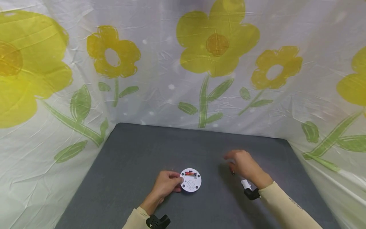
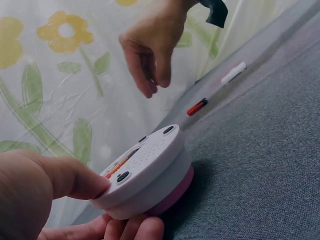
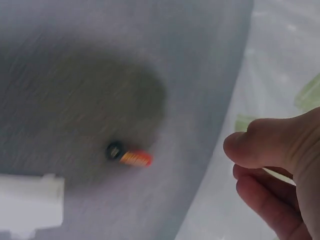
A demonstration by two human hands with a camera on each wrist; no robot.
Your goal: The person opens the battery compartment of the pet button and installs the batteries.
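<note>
My left hand [image 1: 166, 185] grips a round white device [image 1: 191, 185] by its left edge, thumb on top and fingers beneath. Its underside faces up, showing dark feet, a patch of small holes and an uncovered battery slot with a red battery [image 1: 190, 174] in it. A pink band shows round its lower side in the left wrist view. Over the table to the right hovers my right hand [image 1: 245, 164], fingers loosely bent with nothing visible between them. Below it lie a loose red and black battery [image 3: 135, 158] and a small white plastic piece with a tab [image 3: 30, 205].
A dark grey cloth-covered table [image 1: 137, 149] spreads under both hands. Behind it and at its sides hangs a white curtain [image 1: 160, 95] printed with yellow flowers. Each wrist wears a black camera strap.
</note>
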